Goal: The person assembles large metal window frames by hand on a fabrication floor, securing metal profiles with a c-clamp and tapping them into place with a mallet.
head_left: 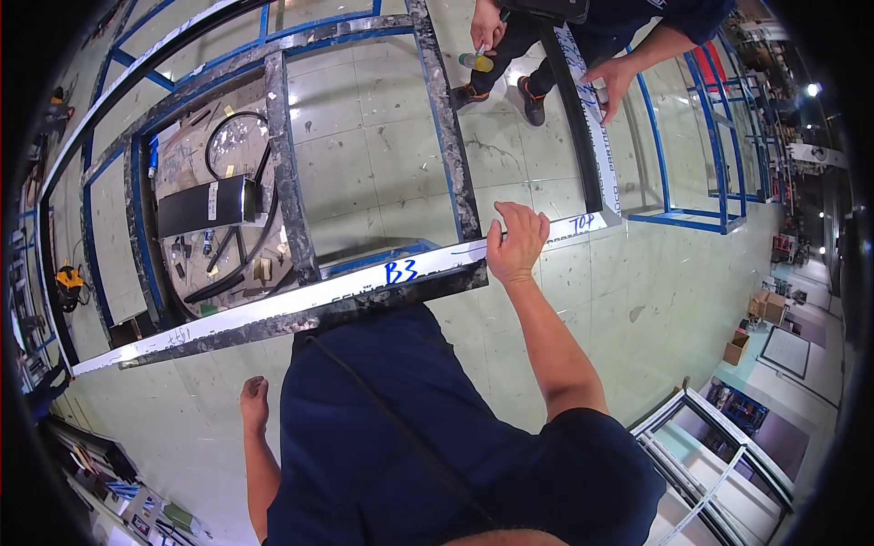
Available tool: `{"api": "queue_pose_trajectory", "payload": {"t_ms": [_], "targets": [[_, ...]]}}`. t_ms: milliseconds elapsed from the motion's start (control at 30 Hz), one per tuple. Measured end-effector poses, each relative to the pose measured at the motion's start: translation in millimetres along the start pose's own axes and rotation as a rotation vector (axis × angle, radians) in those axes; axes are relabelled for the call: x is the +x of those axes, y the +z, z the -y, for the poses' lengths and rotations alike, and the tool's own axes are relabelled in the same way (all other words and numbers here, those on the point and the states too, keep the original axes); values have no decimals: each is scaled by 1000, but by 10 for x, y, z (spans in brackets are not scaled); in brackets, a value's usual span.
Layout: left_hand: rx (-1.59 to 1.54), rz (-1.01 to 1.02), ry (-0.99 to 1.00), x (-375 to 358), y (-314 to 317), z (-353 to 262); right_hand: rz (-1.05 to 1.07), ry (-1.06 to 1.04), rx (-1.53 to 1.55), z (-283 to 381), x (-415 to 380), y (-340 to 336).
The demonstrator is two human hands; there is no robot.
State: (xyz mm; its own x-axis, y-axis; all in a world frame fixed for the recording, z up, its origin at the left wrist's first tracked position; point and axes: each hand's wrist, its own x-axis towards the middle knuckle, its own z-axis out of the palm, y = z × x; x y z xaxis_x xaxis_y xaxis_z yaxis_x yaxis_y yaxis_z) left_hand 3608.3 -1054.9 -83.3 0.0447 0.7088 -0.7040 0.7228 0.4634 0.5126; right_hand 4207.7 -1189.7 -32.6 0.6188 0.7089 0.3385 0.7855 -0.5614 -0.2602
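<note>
Two hands, yours, in view from the head camera. Your right hand [516,241] is clasped over the near white rail [300,300] of the frame [446,127], fingers curled over its top edge, just right of the blue "B3" mark [401,270] and left of a blue "TOP" mark [583,222]. That rail runs across in front of your body, from low left to upper right. Your left hand [254,403] hangs at your side, loosely curled, holding nothing, well apart from the rail. Inside the frame, left bay: a black box [202,207] and black cable loops [238,123] on a panel. At the far corner, another person's hand [608,84] rests on the side rail [587,118]; their other hand [486,27] holds a small yellow-green item [476,61].
</note>
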Motion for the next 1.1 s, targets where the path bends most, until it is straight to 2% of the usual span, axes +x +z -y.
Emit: {"api": "queue_pose_trajectory", "payload": {"t_ms": [233,833,1100], "targets": [[22,26,0,75,-16,82,-22,5,25,-28,-3,19],[95,35,83,116,-79,-384,-112,29,81,-48,-19,-26],[102,24,88,125,-138,-341,-133,27,96,-62,-43,-6]]}}
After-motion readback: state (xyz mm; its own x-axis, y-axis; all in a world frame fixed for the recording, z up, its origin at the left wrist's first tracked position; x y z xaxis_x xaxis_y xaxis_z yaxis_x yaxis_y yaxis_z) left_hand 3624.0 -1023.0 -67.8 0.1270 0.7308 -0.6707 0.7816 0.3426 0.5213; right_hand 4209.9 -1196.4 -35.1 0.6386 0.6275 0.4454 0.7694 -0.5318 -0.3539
